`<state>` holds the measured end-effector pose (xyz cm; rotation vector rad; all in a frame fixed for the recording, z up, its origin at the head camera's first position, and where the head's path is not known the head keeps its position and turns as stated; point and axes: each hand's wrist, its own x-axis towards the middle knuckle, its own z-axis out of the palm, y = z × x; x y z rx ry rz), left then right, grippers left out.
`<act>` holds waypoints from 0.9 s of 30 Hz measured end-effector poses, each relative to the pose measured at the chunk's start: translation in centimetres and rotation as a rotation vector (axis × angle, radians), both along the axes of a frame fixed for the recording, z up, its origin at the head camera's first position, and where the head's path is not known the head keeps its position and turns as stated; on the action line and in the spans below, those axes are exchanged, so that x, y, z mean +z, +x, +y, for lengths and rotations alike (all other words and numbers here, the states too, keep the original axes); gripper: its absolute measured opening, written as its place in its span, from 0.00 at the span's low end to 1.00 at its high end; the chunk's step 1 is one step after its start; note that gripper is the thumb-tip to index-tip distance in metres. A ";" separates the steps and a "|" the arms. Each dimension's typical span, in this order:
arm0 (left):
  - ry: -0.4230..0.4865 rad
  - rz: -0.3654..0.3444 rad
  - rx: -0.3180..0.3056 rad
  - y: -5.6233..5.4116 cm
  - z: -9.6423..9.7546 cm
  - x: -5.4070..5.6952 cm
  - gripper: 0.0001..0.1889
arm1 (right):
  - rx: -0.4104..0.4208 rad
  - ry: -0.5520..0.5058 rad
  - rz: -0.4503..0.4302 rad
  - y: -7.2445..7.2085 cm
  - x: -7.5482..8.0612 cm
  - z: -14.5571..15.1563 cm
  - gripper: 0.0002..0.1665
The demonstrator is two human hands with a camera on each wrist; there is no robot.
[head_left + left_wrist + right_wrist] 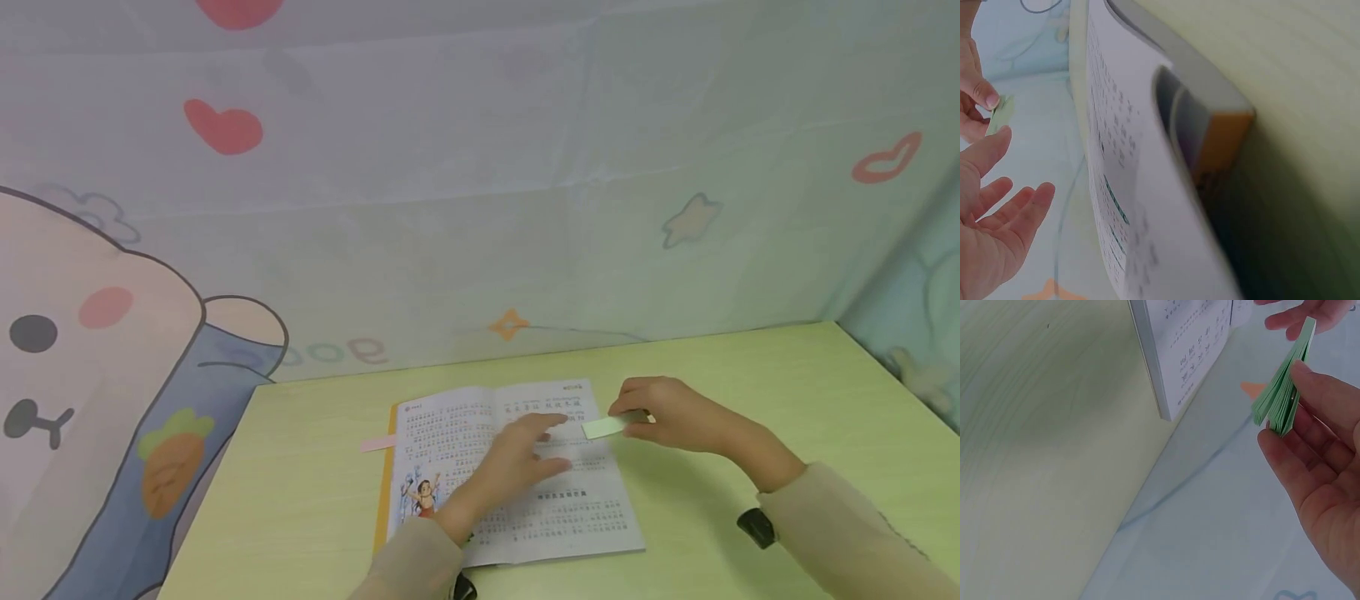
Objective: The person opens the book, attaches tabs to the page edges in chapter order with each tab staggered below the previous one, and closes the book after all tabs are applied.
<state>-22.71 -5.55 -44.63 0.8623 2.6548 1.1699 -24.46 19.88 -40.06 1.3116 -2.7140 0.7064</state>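
An open book [555, 521] with printed pages lies on the table, a picture of a figure on its left page. Over its right page hovers my left hand [510, 467], thumb and fingers spread apart and holding nothing. In my right hand [675, 414], beside the book's right edge, I pinch a pad of light green sticky notes [1285, 394] between thumb and fingers. The pad's strips fan apart at one end in the right wrist view. Its other end points toward my left hand [997, 231], whose fingertips look close to it.
A pink sticky note [377, 443] juts out from the book's left edge. The pale yellow-green table [300, 467] reaches back to a wall cloth [450, 208] printed with hearts, a star and a cartoon animal.
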 end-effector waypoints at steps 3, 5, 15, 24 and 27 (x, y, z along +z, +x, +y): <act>0.043 0.002 -0.005 0.0 0.6 -0.1 0.27 | 0.010 -0.003 -0.011 0.0 0.0 -0.5 0.11; 0.074 -0.002 -0.004 0.1 0.9 -0.1 0.26 | 0.010 -0.003 -0.013 0.1 0.1 -0.7 0.11; 0.171 -0.009 0.046 0.4 1.5 0.0 0.21 | 0.006 -0.006 -0.060 0.2 0.2 -2.1 0.12; 0.179 0.074 0.055 0.4 1.7 0.0 0.17 | 0.004 -0.006 -0.070 0.3 -0.2 -2.5 0.11; 0.172 0.101 0.055 0.4 1.7 0.0 0.17 | 0.003 -0.005 -0.071 0.2 -0.2 -2.5 0.11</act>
